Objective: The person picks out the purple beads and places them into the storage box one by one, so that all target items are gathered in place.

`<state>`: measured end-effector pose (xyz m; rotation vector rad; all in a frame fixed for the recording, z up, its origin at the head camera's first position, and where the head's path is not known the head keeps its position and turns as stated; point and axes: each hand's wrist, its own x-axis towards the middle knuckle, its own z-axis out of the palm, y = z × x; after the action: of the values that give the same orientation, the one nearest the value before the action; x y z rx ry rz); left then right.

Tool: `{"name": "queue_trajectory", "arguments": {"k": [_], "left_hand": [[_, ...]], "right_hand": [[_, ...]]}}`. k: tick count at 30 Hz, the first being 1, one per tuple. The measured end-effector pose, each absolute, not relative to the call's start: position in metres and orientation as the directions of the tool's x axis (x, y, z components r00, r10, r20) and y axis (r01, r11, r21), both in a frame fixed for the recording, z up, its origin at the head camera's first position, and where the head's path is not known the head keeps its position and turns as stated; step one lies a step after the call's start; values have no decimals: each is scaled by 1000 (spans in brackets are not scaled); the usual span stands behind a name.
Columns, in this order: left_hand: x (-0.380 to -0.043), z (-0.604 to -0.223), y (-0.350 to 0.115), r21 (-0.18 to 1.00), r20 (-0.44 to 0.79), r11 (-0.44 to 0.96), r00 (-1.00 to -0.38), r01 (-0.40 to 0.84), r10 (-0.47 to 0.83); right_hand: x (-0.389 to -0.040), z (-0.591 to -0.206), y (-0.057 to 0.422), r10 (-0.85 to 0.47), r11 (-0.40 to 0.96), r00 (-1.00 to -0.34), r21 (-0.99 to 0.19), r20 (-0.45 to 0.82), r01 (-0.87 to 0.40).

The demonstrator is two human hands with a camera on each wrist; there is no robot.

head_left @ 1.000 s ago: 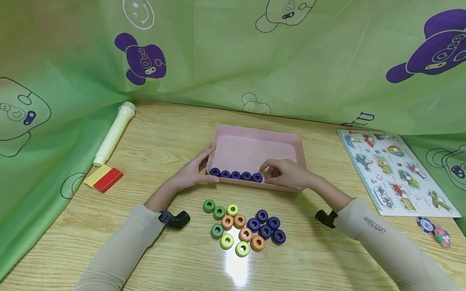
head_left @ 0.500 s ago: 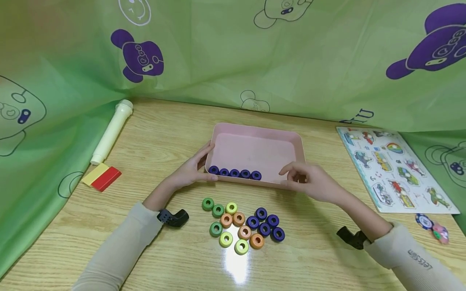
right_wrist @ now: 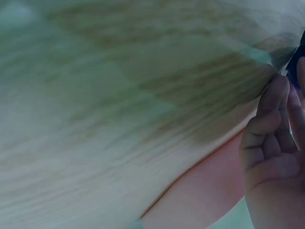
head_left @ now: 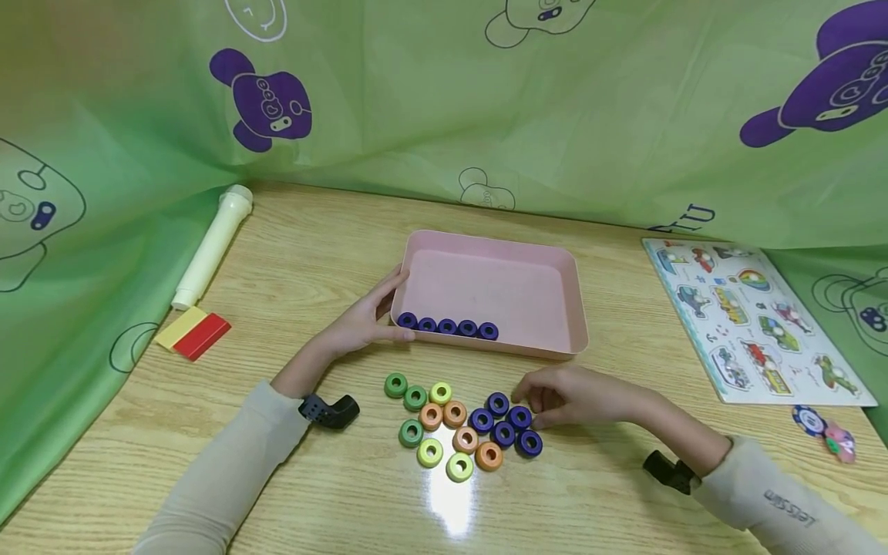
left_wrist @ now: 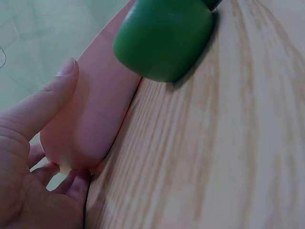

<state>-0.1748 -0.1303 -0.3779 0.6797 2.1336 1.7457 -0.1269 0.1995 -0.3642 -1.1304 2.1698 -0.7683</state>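
Observation:
The left hand (head_left: 361, 327) grips a pink tray (head_left: 486, 351) at its near left corner, thumb along the front wall and fingers round the left side. In the left wrist view its fingertips curl under the tray's corner (left_wrist: 90, 119). Inside the tray, several dark blue ring-shaped beads (head_left: 447, 327) line the front wall. The right hand (head_left: 579, 397) is over the table in front of the tray, its bent fingers and thumb right at a loose dark blue bead (head_left: 519, 418). Several more dark blue beads (head_left: 504, 435) lie beside that one.
Left of the blue beads lie green beads (head_left: 396, 385), yellow beads (head_left: 430, 453) and several orange beads (head_left: 489, 456). A pale tube (head_left: 213, 247) and a yellow-red piece (head_left: 201, 337) lie at left. At right are a picture board (head_left: 756, 324) and small trinkets (head_left: 810, 421).
The right hand has left the inside of the tray, passing over its front right rim and coming down to the loose blue beads. The left hand has stayed on the tray.

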Motion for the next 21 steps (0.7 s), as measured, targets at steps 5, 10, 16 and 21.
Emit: {"name": "queue_trajectory", "arguments": {"k": [5, 10, 16, 21], "left_hand": [[-175, -379, -130, 976, 69, 139, -845, 167, 531], [-176, -381, -131, 977, 70, 136, -844, 166, 532], [-175, -381, -131, 976, 61, 147, -848, 162, 526], [-176, -381, -131, 976, 66, 143, -845, 166, 531]], "right_hand": [[-125, -363, 195, -849, 477, -474, -724, -234, -498], [-123, -366, 193, -855, 460, -470, -741, -221, -488], [-123, -369, 192, -868, 424, -461, -759, -185, -494], [-123, -367, 195, -854, 449, -478, -758, -207, -473]]}}
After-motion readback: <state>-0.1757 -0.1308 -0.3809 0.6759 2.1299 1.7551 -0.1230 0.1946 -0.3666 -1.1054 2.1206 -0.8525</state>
